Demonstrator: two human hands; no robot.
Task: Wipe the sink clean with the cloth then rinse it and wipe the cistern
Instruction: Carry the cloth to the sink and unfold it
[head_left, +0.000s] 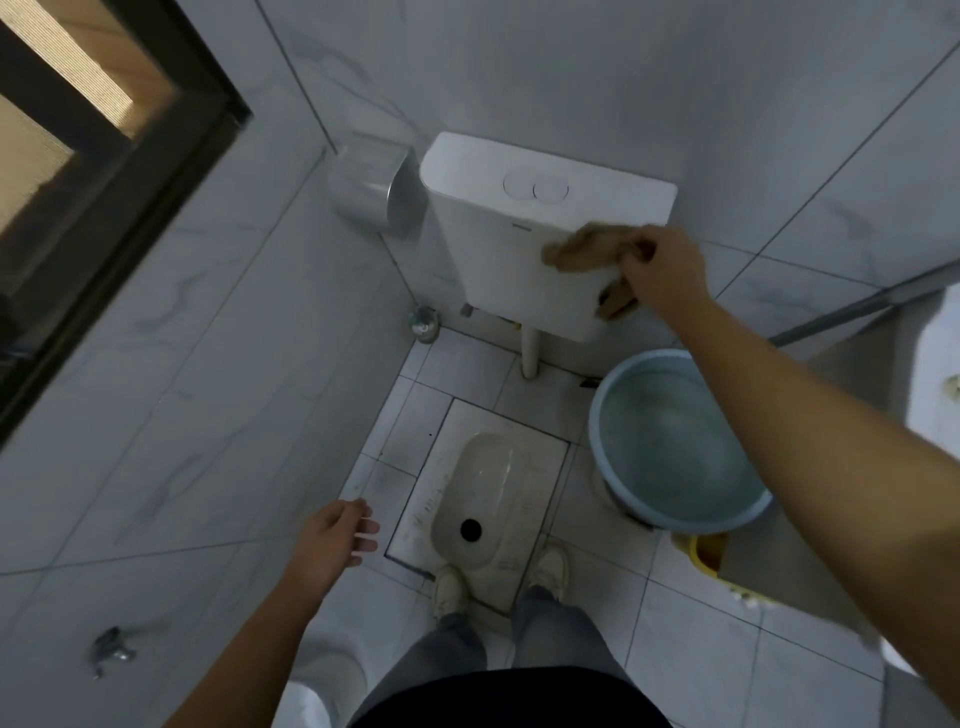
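My right hand (662, 267) grips the crumpled brown cloth (582, 249) against the front of the white plastic wall cistern (498, 244), centre frame. My left hand (332, 540) hangs relaxed, lower centre. I judge this the last step; the sink is not clearly in view.

Brown cloth (577, 250), bunched, prob. touching wht cistern (493, 260) front

right hand (662, 265) gripping a brown cloth (584, 249) pressed against the white cistern (498, 249) front, left hand (337, 535) hanging loose and empty, blue basin (675, 441) on the floor beside the squat toilet (480, 499)
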